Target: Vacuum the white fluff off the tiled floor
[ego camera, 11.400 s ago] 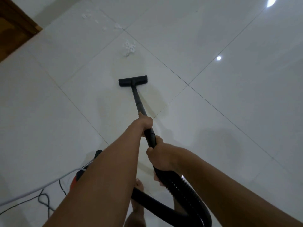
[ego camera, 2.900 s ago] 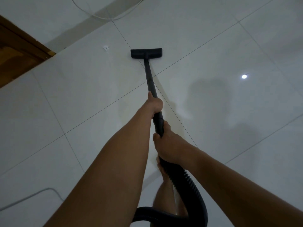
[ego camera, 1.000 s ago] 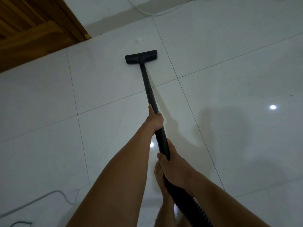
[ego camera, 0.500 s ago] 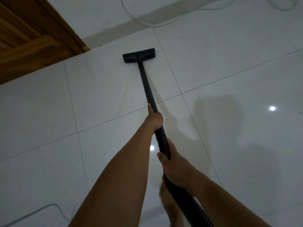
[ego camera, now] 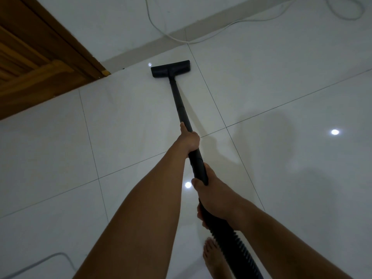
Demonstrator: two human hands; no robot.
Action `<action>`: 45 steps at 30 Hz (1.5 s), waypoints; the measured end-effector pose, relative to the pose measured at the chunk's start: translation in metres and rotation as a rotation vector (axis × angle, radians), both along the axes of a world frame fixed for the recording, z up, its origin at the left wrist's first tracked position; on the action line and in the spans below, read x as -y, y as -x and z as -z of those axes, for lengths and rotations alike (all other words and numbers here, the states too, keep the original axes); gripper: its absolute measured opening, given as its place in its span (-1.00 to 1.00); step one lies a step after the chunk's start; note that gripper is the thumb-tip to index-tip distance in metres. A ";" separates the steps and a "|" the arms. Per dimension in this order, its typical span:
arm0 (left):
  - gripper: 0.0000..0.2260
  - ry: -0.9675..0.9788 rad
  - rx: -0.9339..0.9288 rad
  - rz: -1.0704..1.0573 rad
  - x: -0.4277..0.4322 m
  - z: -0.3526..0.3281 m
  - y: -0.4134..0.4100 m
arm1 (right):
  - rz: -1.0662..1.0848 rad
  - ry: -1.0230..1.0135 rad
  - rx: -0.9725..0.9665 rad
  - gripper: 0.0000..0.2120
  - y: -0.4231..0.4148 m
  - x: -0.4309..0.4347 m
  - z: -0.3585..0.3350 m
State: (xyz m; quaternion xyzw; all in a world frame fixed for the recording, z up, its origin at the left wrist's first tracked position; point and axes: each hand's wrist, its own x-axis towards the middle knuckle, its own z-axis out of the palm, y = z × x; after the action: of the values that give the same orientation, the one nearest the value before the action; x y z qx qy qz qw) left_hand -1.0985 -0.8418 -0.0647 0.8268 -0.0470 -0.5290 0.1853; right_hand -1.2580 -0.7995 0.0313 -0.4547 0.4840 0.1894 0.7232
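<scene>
**Both hands on the pipe, nozzle up by the wall**

Nearest me is one bare foot (ego camera: 213, 258), with the ribbed hose (ego camera: 233, 248) running past it. My right hand (ego camera: 213, 195) is wrapped round the pipe (ego camera: 179, 101) where the hose joins. My left hand (ego camera: 189, 138) is clamped on the same pipe further out.

Count: two hands, one pipe, one nozzle. The nozzle (ego camera: 170, 68) sits flat on the tiled floor (ego camera: 281, 178), well ahead of the left hand and just short of the grey skirting strip (ego camera: 136, 53). The wooden door (ego camera: 30, 73) is near on its left.

There are two white cables, one (ego camera: 58, 253) near left and one (ego camera: 189, 42) along the wall. Three light spots show on the tiles. There is open tile right of the pipe and near left.
</scene>
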 end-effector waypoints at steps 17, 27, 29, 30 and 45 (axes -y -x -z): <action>-0.31 -0.144 -0.005 0.204 0.096 -0.069 -0.058 | 0.102 -0.150 0.012 -0.59 -0.062 0.099 -0.069; -0.30 -0.125 -0.002 0.225 0.140 -0.061 -0.078 | 0.104 -0.164 -0.016 -0.60 -0.084 0.144 -0.064; -0.31 -0.113 0.017 0.199 0.142 -0.060 -0.077 | 0.098 -0.158 -0.036 -0.58 -0.083 0.145 -0.063; -0.32 -0.101 0.028 0.190 0.142 -0.061 -0.076 | 0.095 -0.157 -0.041 -0.58 -0.081 0.145 -0.064; -0.29 -0.100 -0.109 0.191 0.074 -0.092 0.031 | 0.138 -0.130 -0.107 -0.55 0.013 0.069 -0.105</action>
State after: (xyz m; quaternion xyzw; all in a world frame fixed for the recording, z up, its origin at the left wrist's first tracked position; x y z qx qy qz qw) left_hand -1.1294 -0.9159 0.0269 0.7967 -0.0891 -0.5902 0.0950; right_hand -1.2707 -0.8684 0.1360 -0.3618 0.5388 0.1938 0.7357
